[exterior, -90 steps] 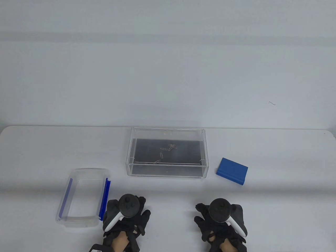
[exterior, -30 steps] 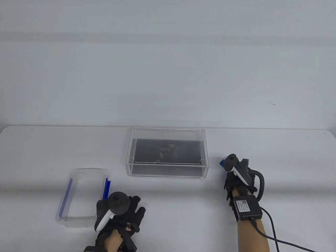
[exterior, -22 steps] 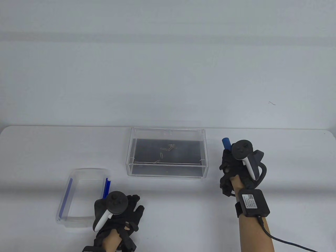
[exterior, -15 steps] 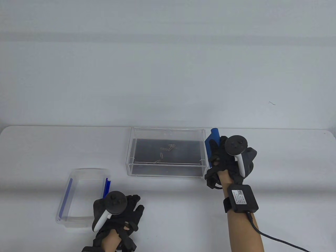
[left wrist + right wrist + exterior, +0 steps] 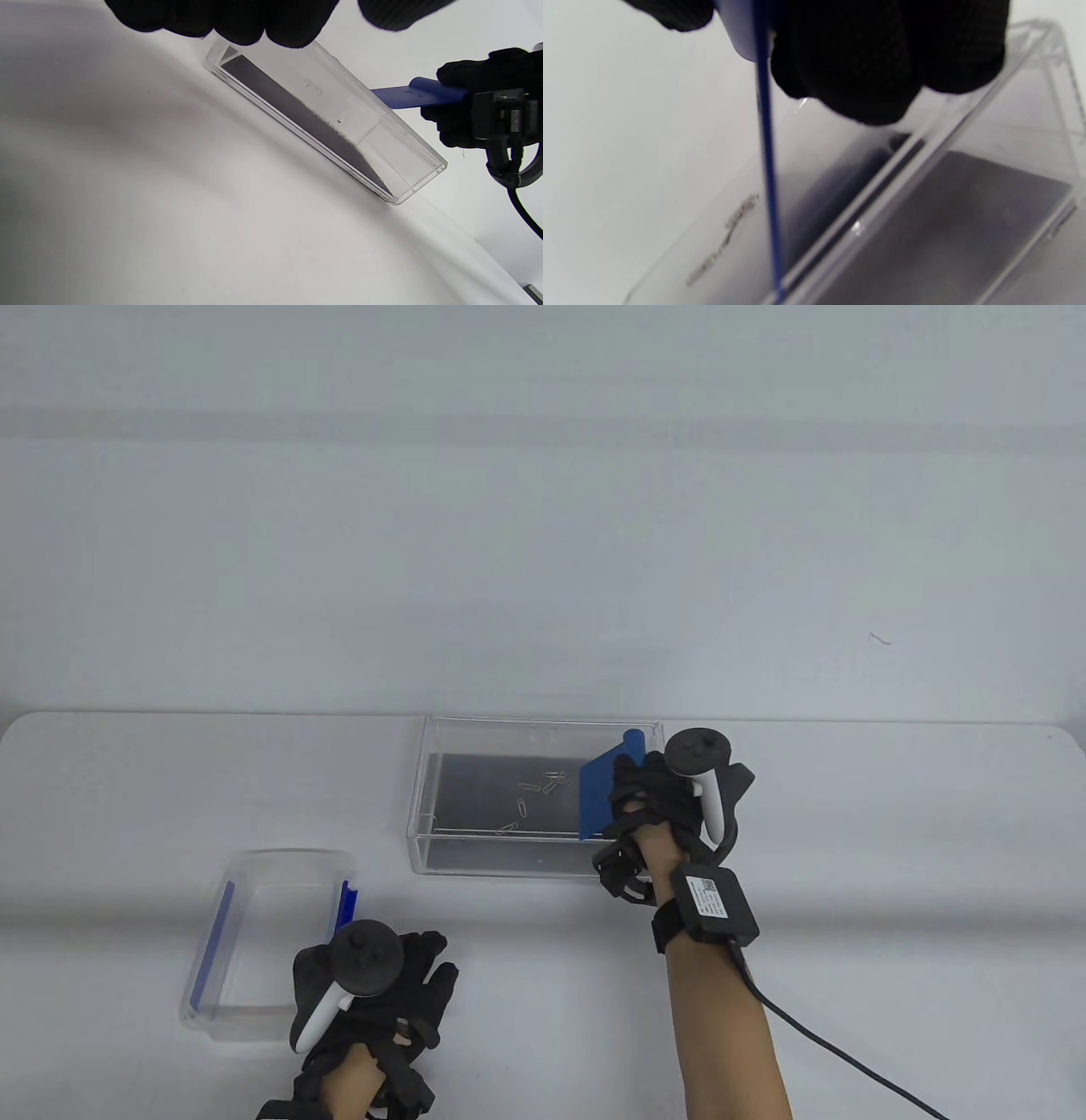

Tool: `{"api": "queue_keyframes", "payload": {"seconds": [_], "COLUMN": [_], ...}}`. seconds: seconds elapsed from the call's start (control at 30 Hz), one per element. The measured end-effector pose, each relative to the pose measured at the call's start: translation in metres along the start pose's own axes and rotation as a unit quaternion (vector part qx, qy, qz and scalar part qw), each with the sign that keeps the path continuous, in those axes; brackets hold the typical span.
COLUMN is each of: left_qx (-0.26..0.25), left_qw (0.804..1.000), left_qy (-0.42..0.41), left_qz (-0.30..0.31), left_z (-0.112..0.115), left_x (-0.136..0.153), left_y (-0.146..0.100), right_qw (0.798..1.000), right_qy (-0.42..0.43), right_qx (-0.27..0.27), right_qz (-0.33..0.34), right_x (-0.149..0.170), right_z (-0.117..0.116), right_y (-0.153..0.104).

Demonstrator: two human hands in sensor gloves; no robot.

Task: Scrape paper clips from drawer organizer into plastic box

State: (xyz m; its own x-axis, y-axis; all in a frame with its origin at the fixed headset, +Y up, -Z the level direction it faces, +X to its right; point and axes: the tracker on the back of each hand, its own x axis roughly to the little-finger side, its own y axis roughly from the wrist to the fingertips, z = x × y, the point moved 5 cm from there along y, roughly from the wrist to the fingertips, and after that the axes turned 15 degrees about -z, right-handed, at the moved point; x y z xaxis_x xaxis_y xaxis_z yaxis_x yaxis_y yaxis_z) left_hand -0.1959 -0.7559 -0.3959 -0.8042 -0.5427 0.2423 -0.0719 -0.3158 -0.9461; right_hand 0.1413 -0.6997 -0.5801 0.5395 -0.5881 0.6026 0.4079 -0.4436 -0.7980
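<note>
A clear drawer organizer (image 5: 424, 780) with a dark floor stands mid-table; several paper clips (image 5: 533, 793) lie on its floor. My right hand (image 5: 649, 806) grips a blue scraper (image 5: 598, 797) and holds it upright inside the organizer's right part, blade edge down, to the right of the clips. The scraper's thin blade (image 5: 768, 169) shows edge-on in the right wrist view, with clips (image 5: 729, 237) to its left. A clear plastic box (image 5: 254, 1010) with blue side clips stands at the front left. My left hand (image 5: 382, 984) rests flat on the table beside the box, holding nothing.
The right hand's cable (image 5: 831, 1052) trails across the table to the front right. The organizer (image 5: 382, 140) and the scraper (image 5: 407, 95) also show in the left wrist view. The table's far edge (image 5: 254, 715) runs just behind the organizer.
My right hand picked up the blue scraper from the table right of the organizer, lifted it and carried it left into the organizer. My left hand shifted slightly toward the box.
</note>
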Motion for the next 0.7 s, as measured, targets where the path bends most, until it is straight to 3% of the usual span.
{"api": "queue_keyframes", "payload": {"seconds": [0.1, 0.3, 0.4, 0.53, 0.7], "left_qx": [-0.001, -0.001, -0.004, -0.004, -0.003], "left_qw": [1.0, 1.0, 1.0, 1.0, 1.0], "left_qy": [0.001, 0.003, 0.0, 0.0, 0.0], "left_qz": [-0.005, -0.013, -0.009, -0.005, -0.002], "left_z": [-0.002, -0.002, -0.004, -0.003, -0.003], "left_x": [0.003, 0.007, 0.006, 0.005, 0.004], "left_y": [0.002, 0.004, 0.003, 0.002, 0.002], "right_qw": [1.0, 0.998, 0.995, 0.992, 0.993], "right_qy": [-0.004, 0.017, 0.024, -0.002, -0.041], "right_qx": [-0.011, -0.004, -0.047, -0.082, -0.07], "right_qz": [0.004, 0.065, 0.082, 0.093, 0.09], "right_x": [-0.007, -0.037, -0.049, -0.061, -0.062], "right_z": [-0.012, -0.01, -0.024, -0.064, -0.087], "right_y": [-0.001, -0.026, -0.037, -0.046, -0.044]}}
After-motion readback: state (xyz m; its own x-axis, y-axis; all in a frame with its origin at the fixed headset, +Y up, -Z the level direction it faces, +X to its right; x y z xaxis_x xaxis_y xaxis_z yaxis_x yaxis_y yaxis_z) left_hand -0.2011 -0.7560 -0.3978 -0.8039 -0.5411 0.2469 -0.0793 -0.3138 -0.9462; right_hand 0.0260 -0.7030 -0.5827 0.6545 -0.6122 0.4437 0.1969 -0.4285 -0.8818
